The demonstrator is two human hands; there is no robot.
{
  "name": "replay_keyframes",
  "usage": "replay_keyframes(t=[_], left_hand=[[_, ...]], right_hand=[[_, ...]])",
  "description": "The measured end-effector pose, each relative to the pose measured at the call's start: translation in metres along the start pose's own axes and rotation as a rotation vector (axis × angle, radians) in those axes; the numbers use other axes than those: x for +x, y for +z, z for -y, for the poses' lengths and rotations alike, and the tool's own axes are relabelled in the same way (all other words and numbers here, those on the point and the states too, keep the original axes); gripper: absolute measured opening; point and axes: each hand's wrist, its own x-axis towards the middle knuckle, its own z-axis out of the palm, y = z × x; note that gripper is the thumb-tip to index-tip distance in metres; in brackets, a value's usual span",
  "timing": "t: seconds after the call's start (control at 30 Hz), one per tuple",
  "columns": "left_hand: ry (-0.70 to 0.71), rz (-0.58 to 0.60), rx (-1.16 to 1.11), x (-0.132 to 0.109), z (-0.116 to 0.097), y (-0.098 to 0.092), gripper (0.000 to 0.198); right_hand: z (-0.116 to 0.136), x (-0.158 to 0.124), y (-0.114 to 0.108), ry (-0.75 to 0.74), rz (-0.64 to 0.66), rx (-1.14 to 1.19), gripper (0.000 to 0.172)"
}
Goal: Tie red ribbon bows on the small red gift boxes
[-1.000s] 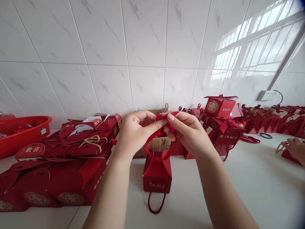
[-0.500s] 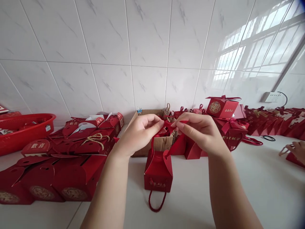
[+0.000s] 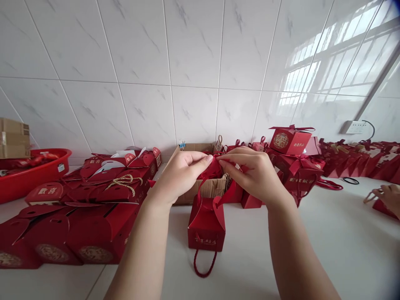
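At the near middle of the white counter (image 3: 328, 250), a small red gift box (image 3: 206, 227) is stood upright, with a red ribbon (image 3: 214, 171) drawn up from its gathered top flaps. The ribbon is pinched at the fingertips by the left hand (image 3: 181, 177) and the right hand (image 3: 254, 175), which meet just above the box. Both hands are closed on the ribbon, and the box itself is not gripped. A twisted cord loop (image 3: 204, 264) lies on the counter at the box's near face.

The box is judged light and made of thin card, stiff along its creases but easily dented. It would be better steadied by its lower walls than by its flaps. The ribbon looks soft and somewhat slippery, so it would be best held close to where it crosses.

The counter is smooth and glossy, and a light box could probably slide on it. Stacks of flat red boxes (image 3: 93, 208) and a red basin (image 3: 28, 175) are seen at the left. An open cardboard carton (image 3: 208, 189) stands behind the hands, and tied boxes (image 3: 290, 141) are at the right. Another person's hand (image 3: 387, 198) shows at the far right edge. A white tiled wall (image 3: 193, 54) rises behind, with a window reflected in it.
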Motion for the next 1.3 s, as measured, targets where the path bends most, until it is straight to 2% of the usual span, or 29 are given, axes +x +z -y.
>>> replay_keyframes(t=[0.17, 0.3, 0.4, 0.53, 0.63, 0.8, 1.0, 1.2, 1.3], left_hand=[[0.052, -0.032, 0.081, -0.001, -0.001, 0.002, 0.033], [0.125, -0.183, 0.313, -0.003, -0.002, 0.000, 0.032], [0.217, -0.266, 0.471, -0.006, -0.004, -0.003, 0.028], [0.283, -0.263, 0.780, -0.020, -0.005, -0.010, 0.027], [0.286, -0.214, 0.917, -0.038, -0.004, -0.018, 0.027], [0.198, -0.146, 1.028, -0.063, 0.008, -0.029, 0.034], [0.040, -0.055, 1.078, -0.077, 0.035, -0.043, 0.049], [-0.055, -0.075, 1.109, -0.093, 0.065, -0.060, 0.052], [-0.157, -0.057, 1.118, -0.097, 0.075, -0.072, 0.051]], right_hand=[[-0.002, 0.001, 0.002, 0.030, -0.045, 0.121, 0.021], [-0.005, 0.002, 0.005, 0.116, -0.129, 0.217, 0.019], [-0.006, 0.002, 0.007, 0.230, -0.202, 0.206, 0.021], [-0.004, -0.005, 0.007, 0.434, -0.234, 0.207, 0.024], [-0.004, -0.019, 0.004, 0.528, -0.251, 0.215, 0.028], [-0.008, -0.052, -0.004, 0.652, -0.288, 0.187, 0.034], [-0.015, -0.090, -0.010, 0.758, -0.278, 0.138, 0.038], [-0.022, -0.121, -0.016, 0.857, -0.258, 0.041, 0.038], [-0.031, -0.139, -0.022, 0.902, -0.213, -0.061, 0.034]])
